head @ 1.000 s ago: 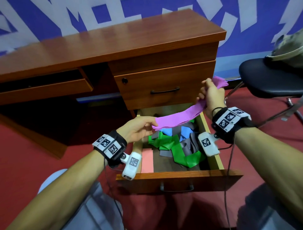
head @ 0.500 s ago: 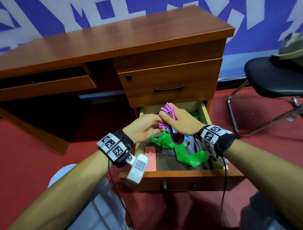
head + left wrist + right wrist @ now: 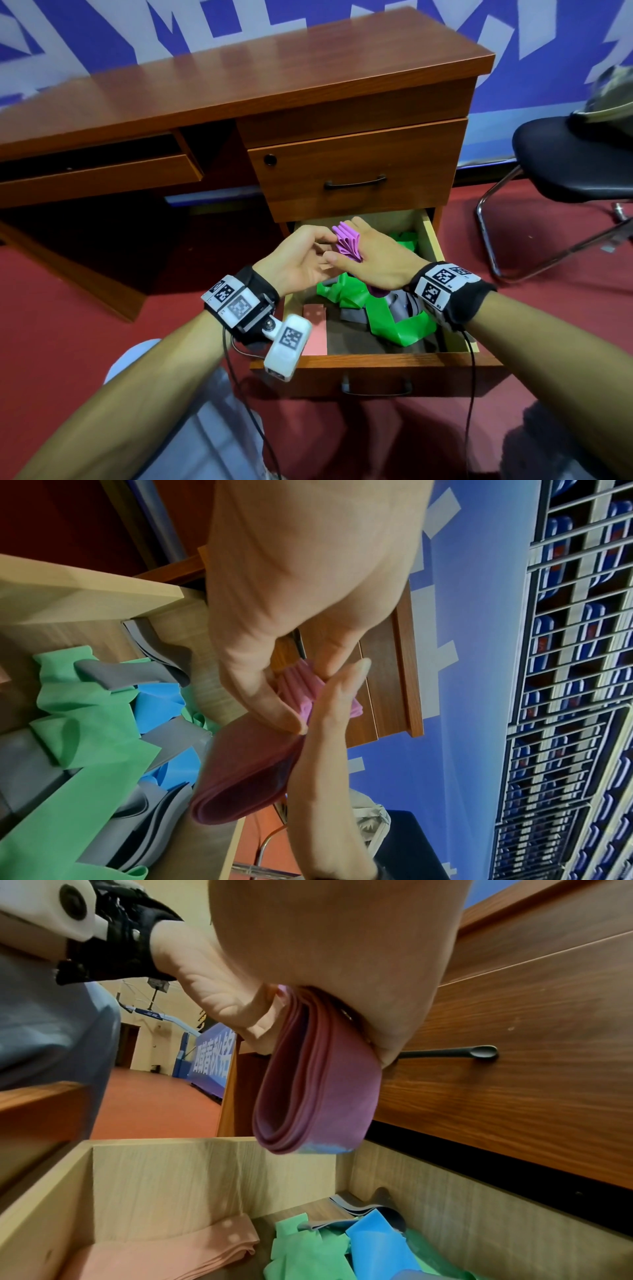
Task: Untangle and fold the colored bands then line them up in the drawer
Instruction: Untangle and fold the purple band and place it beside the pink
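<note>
A purple band (image 3: 347, 241), folded into several layers, is held above the back of the open drawer (image 3: 376, 363). My left hand (image 3: 317, 245) pinches its upper ends, seen close up on the purple band (image 3: 298, 693) in the left wrist view. My right hand (image 3: 364, 241) grips the same bundle between thumb and fingers, and its folded loop (image 3: 315, 1091) hangs below the palm. In the drawer lies a tangle of green band (image 3: 387, 315), grey band (image 3: 399, 306) and blue band (image 3: 377, 1242). A folded pink band (image 3: 315, 330) lies flat along the drawer's left side.
Just behind my hands is a closed upper drawer with a black handle (image 3: 354, 183). The desk top (image 3: 239, 85) overhangs it. A black chair (image 3: 575, 161) stands on the red floor to the right. A pull-out shelf (image 3: 96, 178) is at the left.
The purple band was stretched between my hands. My right hand swung in to the left hand, doubling the band over, and both now hold it as a compact bundle.
</note>
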The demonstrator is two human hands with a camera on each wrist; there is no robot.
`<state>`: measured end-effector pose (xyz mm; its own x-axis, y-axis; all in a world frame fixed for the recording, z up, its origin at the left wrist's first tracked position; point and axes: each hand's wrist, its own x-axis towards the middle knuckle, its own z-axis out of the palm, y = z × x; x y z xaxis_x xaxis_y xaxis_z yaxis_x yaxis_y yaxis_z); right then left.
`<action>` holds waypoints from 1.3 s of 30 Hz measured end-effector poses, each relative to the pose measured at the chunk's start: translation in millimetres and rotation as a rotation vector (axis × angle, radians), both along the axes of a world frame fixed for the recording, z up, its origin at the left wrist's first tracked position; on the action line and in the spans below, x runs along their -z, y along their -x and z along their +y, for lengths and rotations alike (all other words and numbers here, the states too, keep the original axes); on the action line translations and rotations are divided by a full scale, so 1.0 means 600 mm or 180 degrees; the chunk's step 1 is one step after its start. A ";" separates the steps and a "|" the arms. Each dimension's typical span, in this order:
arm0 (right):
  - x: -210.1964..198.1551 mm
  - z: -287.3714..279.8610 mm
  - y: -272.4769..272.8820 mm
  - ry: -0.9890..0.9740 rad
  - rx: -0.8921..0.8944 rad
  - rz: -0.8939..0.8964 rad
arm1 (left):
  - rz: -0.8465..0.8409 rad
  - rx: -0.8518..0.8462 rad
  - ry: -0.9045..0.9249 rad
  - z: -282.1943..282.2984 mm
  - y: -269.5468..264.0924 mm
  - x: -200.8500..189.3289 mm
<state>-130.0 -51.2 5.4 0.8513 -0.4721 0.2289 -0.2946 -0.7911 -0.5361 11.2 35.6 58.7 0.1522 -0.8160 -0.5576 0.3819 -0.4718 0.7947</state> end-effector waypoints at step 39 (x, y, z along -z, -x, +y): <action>0.008 -0.003 -0.022 -0.0693 0.0142 -0.0853 | 0.0164 -0.0177 0.0598 -0.008 0.018 0.015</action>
